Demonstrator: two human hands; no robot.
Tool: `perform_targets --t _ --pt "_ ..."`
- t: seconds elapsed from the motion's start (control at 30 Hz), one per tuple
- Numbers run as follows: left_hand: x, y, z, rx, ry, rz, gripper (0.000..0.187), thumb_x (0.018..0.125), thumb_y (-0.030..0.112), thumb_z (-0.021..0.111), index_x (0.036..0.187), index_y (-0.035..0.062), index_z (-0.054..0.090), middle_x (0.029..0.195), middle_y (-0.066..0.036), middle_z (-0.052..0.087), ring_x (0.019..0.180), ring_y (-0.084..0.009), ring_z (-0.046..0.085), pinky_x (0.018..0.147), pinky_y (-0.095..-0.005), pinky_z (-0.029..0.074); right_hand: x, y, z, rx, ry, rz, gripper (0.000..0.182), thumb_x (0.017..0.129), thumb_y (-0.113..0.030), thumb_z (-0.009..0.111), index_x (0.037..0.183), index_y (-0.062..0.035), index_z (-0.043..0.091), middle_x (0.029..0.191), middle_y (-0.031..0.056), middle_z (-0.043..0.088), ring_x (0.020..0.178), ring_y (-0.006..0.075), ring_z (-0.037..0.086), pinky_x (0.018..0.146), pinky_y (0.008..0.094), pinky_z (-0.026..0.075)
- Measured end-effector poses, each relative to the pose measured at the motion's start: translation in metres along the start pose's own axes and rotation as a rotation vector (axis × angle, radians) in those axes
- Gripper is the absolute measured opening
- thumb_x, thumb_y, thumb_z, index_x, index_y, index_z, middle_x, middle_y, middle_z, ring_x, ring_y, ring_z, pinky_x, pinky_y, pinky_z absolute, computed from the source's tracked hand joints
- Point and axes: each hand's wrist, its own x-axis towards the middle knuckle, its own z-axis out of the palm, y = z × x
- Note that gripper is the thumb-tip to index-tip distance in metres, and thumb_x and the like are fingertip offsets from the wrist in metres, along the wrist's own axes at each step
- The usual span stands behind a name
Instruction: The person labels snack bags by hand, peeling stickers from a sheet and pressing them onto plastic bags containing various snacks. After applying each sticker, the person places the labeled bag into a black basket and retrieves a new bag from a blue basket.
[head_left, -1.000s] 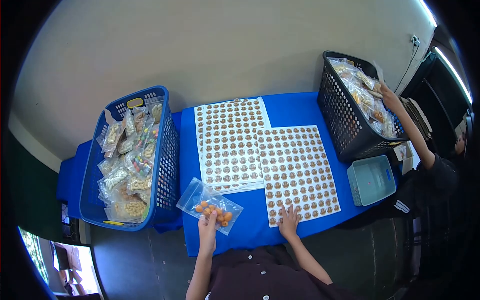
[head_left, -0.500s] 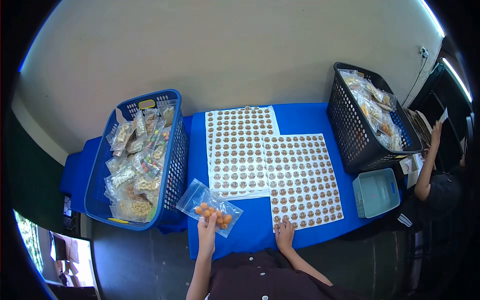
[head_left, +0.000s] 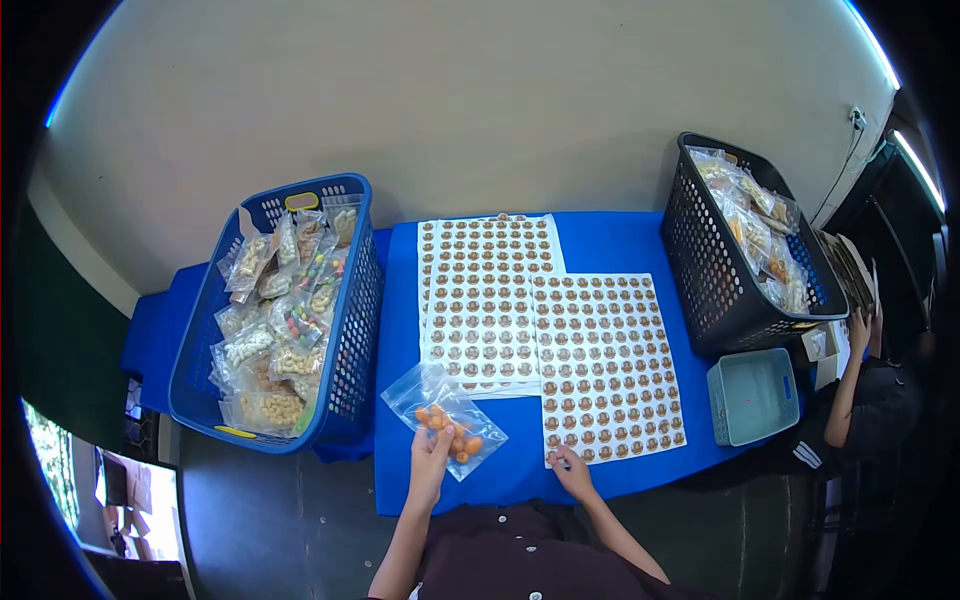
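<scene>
My left hand (head_left: 430,462) is closed on a clear zip bag (head_left: 408,392) of round orange snacks, held tilted over the front of the blue-covered table. At the near left corner of a sheet of round brown stickers (head_left: 610,375), my right hand (head_left: 573,474) has its thumb and fingers pinched together. Whatever may be between those fingertips is too small to make out. A stack of similar sticker sheets (head_left: 488,300) lies to the left, partly under the nearer sheet.
At left stands a blue basket (head_left: 350,330) full of snack bags (head_left: 270,340). A black basket (head_left: 700,270) of bags is at back right, with a small grey-green bin (head_left: 752,398) in front. Another person's arm (head_left: 848,385) reaches toward cardboard at far right.
My right hand has gone from lying on the sheet's corner to a pinch there. The bag in my left hand has shifted right. The other person's hand has come down.
</scene>
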Motion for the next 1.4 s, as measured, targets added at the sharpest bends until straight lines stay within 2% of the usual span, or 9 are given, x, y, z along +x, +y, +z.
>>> perform_targets --t 0.1,0.3,0.7,0.9,1.0,1.1,1.2,1.3,1.4 --pt "0.001 0.000 0.004 0.000 -0.038 -0.009 0.021 0.087 0.014 0.049 0.103 0.0030 0.043 0.082 -0.003 0.053 0.069 -0.0070 0.051 0.063 -0.0219 0.044 -0.011 -0.014 0.007 -0.159 0.071 -0.060 0.034 0.070 -0.014 0.063 0.100 -0.0029 0.051 0.103 0.0168 0.052 0.095 0.0319 0.051 0.081 0.0370 0.039" --pt "-0.006 -0.002 0.007 0.033 0.015 -0.015 0.021 0.086 0.014 0.050 0.103 0.0038 0.043 0.082 -0.003 0.053 0.070 -0.0077 0.052 0.063 -0.0222 0.044 -0.006 -0.041 0.027 -0.638 0.238 0.019 0.042 0.069 -0.013 0.061 0.107 -0.0038 0.046 0.101 0.0130 0.050 0.095 0.0278 0.047 0.087 0.0432 0.028" --pt "-0.006 0.004 -0.010 0.040 0.031 0.056 0.022 0.086 0.013 0.049 0.105 0.0037 0.042 0.080 -0.003 0.054 0.068 -0.0082 0.053 0.059 -0.0223 0.045 0.000 -0.022 0.033 -0.494 0.353 -0.043 0.007 0.074 -0.007 0.053 0.081 -0.0059 0.051 0.083 0.0116 0.050 0.083 0.0286 0.047 0.077 0.0435 0.031" --pt "-0.013 -0.004 -0.002 0.050 -0.007 0.013 0.029 0.086 0.013 0.049 0.111 0.0038 0.039 0.085 -0.005 0.055 0.074 -0.0097 0.055 0.062 -0.0234 0.046 -0.007 -0.016 0.036 -0.396 0.125 0.003 0.007 0.075 -0.007 0.052 0.081 -0.0030 0.053 0.089 0.0180 0.051 0.084 0.0329 0.047 0.075 0.0446 0.035" --pt "-0.020 0.004 0.006 0.025 -0.061 -0.046 0.035 0.086 0.012 0.050 0.117 0.0032 0.037 0.093 -0.005 0.055 0.081 -0.0114 0.056 0.068 -0.0239 0.046 -0.019 -0.017 0.039 -0.511 0.065 -0.230 0.009 0.076 -0.008 0.054 0.081 -0.0007 0.056 0.092 0.0165 0.055 0.085 0.0269 0.050 0.072 0.0365 0.040" --pt "-0.020 -0.002 0.004 0.047 -0.152 -0.065 0.038 0.085 0.012 0.051 0.119 0.0031 0.038 0.097 -0.005 0.054 0.083 -0.0116 0.056 0.069 -0.0236 0.046 -0.003 -0.023 0.021 0.474 -0.177 0.197 0.010 0.077 -0.008 0.057 0.085 -0.0011 0.058 0.090 0.0111 0.059 0.080 0.0161 0.053 0.068 0.0279 0.042" --pt "-0.024 0.005 0.007 0.110 -0.215 -0.088 0.039 0.084 0.014 0.053 0.119 0.0019 0.039 0.097 -0.003 0.054 0.084 -0.0102 0.055 0.067 -0.0216 0.045 0.005 -0.113 -0.023 0.756 -0.122 0.443 0.012 0.077 -0.008 0.058 0.088 -0.0024 0.060 0.080 0.0043 0.061 0.076 0.0092 0.053 0.069 0.0251 0.040" --pt "-0.022 0.008 0.010 0.167 -0.238 -0.153 0.041 0.084 0.016 0.055 0.119 0.0004 0.040 0.097 -0.003 0.054 0.087 -0.0088 0.054 0.069 -0.0206 0.045 0.017 -0.162 -0.050 0.958 -0.174 0.264 0.017 0.077 -0.005 0.059 0.094 -0.0016 0.058 0.079 0.0039 0.061 0.070 0.0075 0.052 0.064 0.0217 0.040" --pt "-0.022 0.008 0.021 0.169 -0.249 -0.109 0.038 0.086 0.019 0.053 0.117 0.0003 0.042 0.090 -0.001 0.054 0.080 -0.0063 0.053 0.066 -0.0190 0.043 0.020 -0.213 -0.065 0.851 -0.303 0.115 0.022 0.076 -0.004 0.061 0.096 -0.0001 0.057 0.077 0.0039 0.061 0.064 0.0066 0.052 0.059 0.0187 0.040"
